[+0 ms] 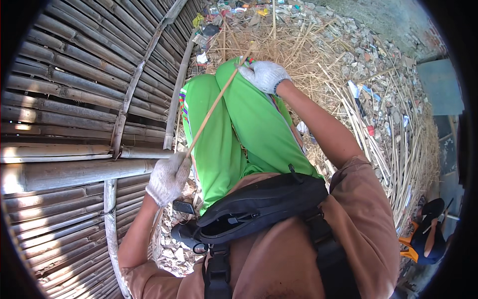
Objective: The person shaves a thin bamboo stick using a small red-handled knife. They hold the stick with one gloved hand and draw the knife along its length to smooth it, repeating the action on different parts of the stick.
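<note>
A long, thin bamboo stick (213,108) runs slantwise over my lap, from low on the left up past my knees. My left hand (168,179), in a whitish knitted glove, is closed round its lower end beside my left thigh. At the right knee, my right hand (266,75), also gloved, has its fingers curled against the stick near the far end. Part of those fingers is hidden, so their exact hold is hard to see. Bright green trousers (266,127) cover my bent legs under the stick.
A bamboo slat wall (74,70) with thick poles rises close on my left. Straw and rubble (298,50) cover the ground ahead, and a pile of thin bamboo sticks (371,144) lies to my right. A black bag (269,204) rests on my lap. Another person (432,234) is at the far right.
</note>
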### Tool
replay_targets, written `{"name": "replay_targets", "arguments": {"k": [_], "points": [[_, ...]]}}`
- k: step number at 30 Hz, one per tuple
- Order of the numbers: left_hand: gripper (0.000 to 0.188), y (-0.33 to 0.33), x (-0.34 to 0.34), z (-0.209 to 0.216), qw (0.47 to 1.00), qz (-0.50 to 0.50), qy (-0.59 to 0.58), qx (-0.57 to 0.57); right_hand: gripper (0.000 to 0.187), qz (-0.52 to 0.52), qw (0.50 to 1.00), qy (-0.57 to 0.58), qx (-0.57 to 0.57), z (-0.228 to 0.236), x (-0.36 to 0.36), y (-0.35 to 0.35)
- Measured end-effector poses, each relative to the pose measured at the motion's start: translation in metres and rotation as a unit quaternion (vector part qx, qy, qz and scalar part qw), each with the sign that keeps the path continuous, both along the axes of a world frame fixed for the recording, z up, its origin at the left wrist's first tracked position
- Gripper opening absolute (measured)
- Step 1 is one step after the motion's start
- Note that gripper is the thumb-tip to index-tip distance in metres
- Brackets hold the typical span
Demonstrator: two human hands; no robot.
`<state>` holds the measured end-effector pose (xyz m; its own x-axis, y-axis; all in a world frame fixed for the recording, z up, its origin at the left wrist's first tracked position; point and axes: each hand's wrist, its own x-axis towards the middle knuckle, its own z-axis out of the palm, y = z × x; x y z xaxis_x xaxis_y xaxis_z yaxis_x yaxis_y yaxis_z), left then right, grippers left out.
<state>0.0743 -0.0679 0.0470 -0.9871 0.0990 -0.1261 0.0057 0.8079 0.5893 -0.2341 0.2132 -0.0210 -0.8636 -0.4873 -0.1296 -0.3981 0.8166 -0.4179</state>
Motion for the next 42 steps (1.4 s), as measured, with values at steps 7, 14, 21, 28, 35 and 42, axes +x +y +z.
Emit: {"name": "replay_targets", "arguments": {"k": [7, 14, 21, 28, 35, 42], "points": [[0.029, -0.008, 0.101, 0.023, 0.998, 0.047, -0.03, -0.008, 0.081, -0.021, 1.0, 0.012, -0.006, -0.01, -0.005, -0.005], [0.022, -0.002, 0.058, -0.007, 0.999, 0.038, -0.007, -0.012, 0.08, 0.005, 1.0, 0.009, -0.008, 0.002, 0.003, -0.007], [0.025, 0.013, -0.101, -0.046, 0.987, -0.048, 0.096, -0.119, 0.077, 0.011, 1.0, 0.011, 0.008, -0.001, -0.003, -0.004], [0.023, 0.028, -0.17, -0.05, 0.973, -0.071, 0.104, -0.193, 0.072, 0.014, 1.0, 0.004, 0.009, 0.004, -0.001, -0.002], [0.021, 0.021, -0.127, -0.037, 0.967, -0.075, 0.117, -0.213, 0.07, 0.016, 1.0, 0.006, 0.017, 0.002, 0.003, -0.001], [0.018, 0.006, -0.063, -0.015, 0.972, -0.055, 0.063, -0.219, 0.07, 0.012, 1.0, 0.01, 0.009, 0.002, 0.003, -0.001]]}}
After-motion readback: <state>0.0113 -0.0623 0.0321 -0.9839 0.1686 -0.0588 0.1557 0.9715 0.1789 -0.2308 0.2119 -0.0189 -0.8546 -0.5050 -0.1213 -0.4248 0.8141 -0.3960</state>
